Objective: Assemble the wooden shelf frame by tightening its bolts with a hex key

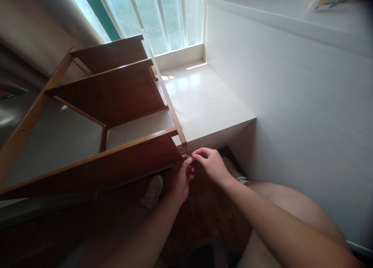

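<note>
A wooden shelf unit (107, 91) with several brown boards lies tilted across the left and middle of the head view. My left hand (183, 178) is at the near end of its right-hand rail (176, 122), thumb and fingers closed there, beside the corner of the lowest board (96, 170). Close against it, my right hand (211, 162) pinches with thumb and forefinger at the same spot. Something small and dark shows between the fingertips, too small to name. The left hand partly hides the rail's end.
Behind the shelf unit is a pale raised platform (201, 100) below a barred window (163, 19). A white panel wall (285, 89) rises on the right, topped by a ledge (271, 15). A shoe (153, 190) stands on the dark wooden floor (212, 213). A curtain (55, 11) hangs at left.
</note>
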`<action>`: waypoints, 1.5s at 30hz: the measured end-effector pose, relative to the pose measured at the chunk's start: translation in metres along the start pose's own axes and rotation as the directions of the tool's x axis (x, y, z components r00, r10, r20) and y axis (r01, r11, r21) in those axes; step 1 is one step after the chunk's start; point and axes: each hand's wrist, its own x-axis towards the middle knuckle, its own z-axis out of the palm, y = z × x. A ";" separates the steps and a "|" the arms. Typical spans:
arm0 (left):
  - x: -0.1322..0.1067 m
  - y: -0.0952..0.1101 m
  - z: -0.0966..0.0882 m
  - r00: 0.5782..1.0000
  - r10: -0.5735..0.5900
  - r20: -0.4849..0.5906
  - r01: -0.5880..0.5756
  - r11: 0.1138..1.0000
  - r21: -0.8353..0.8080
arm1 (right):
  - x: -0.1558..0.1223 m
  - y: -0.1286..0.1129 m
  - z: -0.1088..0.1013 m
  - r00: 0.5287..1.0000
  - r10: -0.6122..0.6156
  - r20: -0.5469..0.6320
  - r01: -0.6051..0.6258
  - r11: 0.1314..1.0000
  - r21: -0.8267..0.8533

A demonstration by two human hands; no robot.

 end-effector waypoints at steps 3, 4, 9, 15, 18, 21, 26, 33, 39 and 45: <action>0.000 0.001 -0.002 1.000 0.000 0.005 0.000 1.000 0.008 | 0.003 0.008 0.002 0.998 0.020 -0.065 -0.016 0.998 0.066; 0.000 0.001 -0.003 1.000 -0.003 0.008 0.003 1.000 0.007 | 0.004 0.009 0.002 0.997 0.026 -0.076 -0.020 0.997 0.078; 0.000 0.002 -0.005 0.999 -0.012 0.037 0.011 1.000 0.022 | 0.013 0.014 0.006 0.996 0.065 -0.068 -0.056 0.991 0.124; 0.001 0.002 -0.007 0.997 -0.017 0.073 0.015 1.000 0.016 | 0.014 0.015 0.012 0.995 0.097 -0.016 -0.091 0.968 0.234; 0.001 0.002 -0.007 0.996 -0.011 0.086 0.009 1.000 0.022 | 0.014 0.014 0.014 0.989 0.146 0.000 -0.140 0.944 0.299; 0.001 0.001 -0.008 0.997 -0.007 0.082 0.005 1.000 0.026 | 0.013 0.012 0.015 0.984 0.178 0.021 -0.175 0.926 0.335; 0.000 0.002 -0.009 0.995 -0.002 0.095 0.000 1.000 0.021 | 0.013 0.013 0.020 0.983 0.179 0.033 -0.179 0.918 0.352; 0.000 0.001 -0.010 0.997 -0.002 0.078 0.000 1.000 0.017 | 0.013 0.019 0.024 0.988 0.158 0.006 -0.150 0.926 0.347; 0.000 0.001 -0.011 0.996 0.004 0.088 -0.006 1.000 0.022 | 0.008 0.021 0.026 0.993 0.097 -0.062 -0.078 0.962 0.262; -0.001 0.003 -0.011 0.997 0.002 0.080 -0.005 1.000 0.030 | 0.003 0.018 0.027 0.994 0.050 -0.098 -0.034 0.987 0.157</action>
